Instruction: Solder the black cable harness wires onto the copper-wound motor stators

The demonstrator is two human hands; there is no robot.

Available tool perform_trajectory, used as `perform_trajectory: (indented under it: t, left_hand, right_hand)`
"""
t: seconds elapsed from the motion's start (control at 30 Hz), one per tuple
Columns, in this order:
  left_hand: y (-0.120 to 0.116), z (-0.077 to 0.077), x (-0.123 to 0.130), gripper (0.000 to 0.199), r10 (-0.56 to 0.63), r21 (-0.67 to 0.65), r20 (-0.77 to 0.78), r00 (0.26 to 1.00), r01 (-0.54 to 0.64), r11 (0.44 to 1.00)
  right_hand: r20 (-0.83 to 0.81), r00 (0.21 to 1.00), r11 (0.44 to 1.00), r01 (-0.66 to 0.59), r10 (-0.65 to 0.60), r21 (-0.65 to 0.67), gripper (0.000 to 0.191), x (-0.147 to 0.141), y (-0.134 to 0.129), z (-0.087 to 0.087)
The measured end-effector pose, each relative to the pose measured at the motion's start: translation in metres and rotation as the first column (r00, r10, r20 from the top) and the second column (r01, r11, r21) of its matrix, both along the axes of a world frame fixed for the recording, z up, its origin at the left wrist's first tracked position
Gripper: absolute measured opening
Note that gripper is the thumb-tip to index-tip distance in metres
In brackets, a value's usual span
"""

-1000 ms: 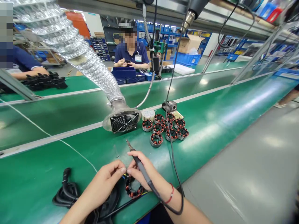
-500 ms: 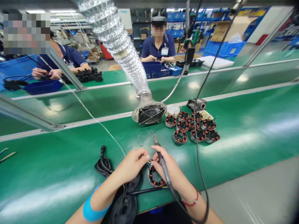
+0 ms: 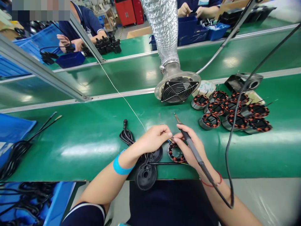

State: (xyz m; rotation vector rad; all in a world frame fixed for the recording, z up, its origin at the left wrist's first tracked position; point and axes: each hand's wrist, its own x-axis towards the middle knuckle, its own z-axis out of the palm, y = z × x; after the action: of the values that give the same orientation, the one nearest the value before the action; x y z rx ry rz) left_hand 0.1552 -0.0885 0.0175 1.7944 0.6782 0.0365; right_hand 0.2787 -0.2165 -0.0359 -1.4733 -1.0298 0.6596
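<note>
My right hand [image 3: 194, 146] is wrapped round a soldering iron [image 3: 190, 143], whose tip points up and away over the bench. Its thumb and a finger also pinch close to thin blue and yellow wires [image 3: 170, 141]. Fingertips of my left hand [image 3: 156, 137] are closed on these wires, meeting the right fingertips. Below the hands a wound motor stator [image 3: 171, 153] lies on the green bench, partly covered by the right hand. A black round-lobed plastic housing [image 3: 146, 177] with a black cable sits under my left wrist. A thin white line [image 3: 130, 106] runs down behind the left hand.
A fume extractor fan [image 3: 180, 91] hangs ahead on a foil duct. Several stators [image 3: 209, 121] stand at right by a metal iron holder [image 3: 244, 82]. A coiled cable [image 3: 126, 136] and a cable bundle [image 3: 16, 153] lie left. Two co-workers sit opposite. The iron's cord loops at right.
The view has tilted down and turned left, bringing the cable bundle and a blue bin into sight. Both hands keep nearly the same pose at the stator's wires.
</note>
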Motion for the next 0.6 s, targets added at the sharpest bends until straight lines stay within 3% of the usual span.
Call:
perform_trajectory:
  t: [0.6]
  left_hand:
    - [0.0,-0.0003,0.0005,0.025,0.012,0.022,-0.006,1.0,-0.012,1.0]
  right_hand:
    - [0.297,0.952,0.997,-0.082,0.076,0.008,0.042,0.0064,-0.0003,0.0038]
